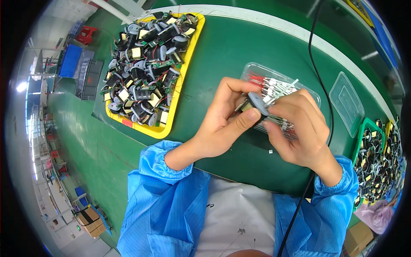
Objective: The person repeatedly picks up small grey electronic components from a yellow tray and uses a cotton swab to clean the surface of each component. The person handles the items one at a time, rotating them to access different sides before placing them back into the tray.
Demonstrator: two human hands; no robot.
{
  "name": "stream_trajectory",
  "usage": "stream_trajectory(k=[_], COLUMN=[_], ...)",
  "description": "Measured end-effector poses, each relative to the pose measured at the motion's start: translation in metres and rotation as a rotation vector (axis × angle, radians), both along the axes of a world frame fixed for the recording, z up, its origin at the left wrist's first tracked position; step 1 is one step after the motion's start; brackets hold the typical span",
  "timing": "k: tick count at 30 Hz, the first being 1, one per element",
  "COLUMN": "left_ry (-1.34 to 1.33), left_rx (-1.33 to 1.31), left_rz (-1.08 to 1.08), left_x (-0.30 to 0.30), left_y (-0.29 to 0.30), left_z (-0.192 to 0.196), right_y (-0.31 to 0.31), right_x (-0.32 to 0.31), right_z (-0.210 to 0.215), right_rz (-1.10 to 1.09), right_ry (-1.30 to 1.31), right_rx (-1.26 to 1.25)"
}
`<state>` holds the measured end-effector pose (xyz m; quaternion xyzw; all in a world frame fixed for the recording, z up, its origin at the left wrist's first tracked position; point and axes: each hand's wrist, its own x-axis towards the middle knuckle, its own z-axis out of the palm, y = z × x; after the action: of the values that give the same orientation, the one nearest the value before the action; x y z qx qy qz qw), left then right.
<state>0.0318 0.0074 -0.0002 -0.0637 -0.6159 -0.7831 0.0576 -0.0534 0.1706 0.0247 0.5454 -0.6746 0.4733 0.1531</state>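
My left hand (222,122) and my right hand (299,128) meet over the green table (222,51), both gripping one small grey and black electronic part (257,104) with yellow tape on it. My left thumb presses on its front, and my right fingers pinch its right side. Thin metal leads (284,87) stick out of it toward the upper right. Right behind my hands lies a clear plastic tray (274,83) filled with small red-tipped leaded components.
A yellow tray (165,128) heaped with several similar parts sits at the upper left. An empty clear lid (346,103) lies at the right, next to a green tray (364,128) of more parts. A black cable (319,64) crosses the table. Blue sleeves cover both forearms.
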Motion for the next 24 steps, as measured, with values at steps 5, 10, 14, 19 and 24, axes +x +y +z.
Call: stream_trajectory(k=[5, 10, 14, 19, 24], left_ry=[0.031, 0.398, 0.173, -0.114, -0.232], left_rx=[0.039, -0.635, -1.276, -1.648, -1.734], left_rz=[-0.023, 0.367, 1.048, 1.163, 1.176], left_x=[0.001, -0.013, -0.018, -0.027, -0.029], left_y=[0.006, -0.030, -0.069, -0.088, -0.086], left_z=[-0.001, -0.002, 0.007, -0.012, -0.013], right_y=[0.002, 0.019, 0.065, 0.155, 0.147], right_x=[-0.001, -0.033, -0.106, -0.200, -0.244], right_z=[-0.004, 0.015, 0.005, -0.045, -0.087], right_rz=[-0.066, -0.283, -0.747, -1.309, -1.354], right_ry=[0.172, 0.235, 0.097, -0.043, -0.192], right_rx=[0.001, 0.001, -0.187, 0.123, 0.456])
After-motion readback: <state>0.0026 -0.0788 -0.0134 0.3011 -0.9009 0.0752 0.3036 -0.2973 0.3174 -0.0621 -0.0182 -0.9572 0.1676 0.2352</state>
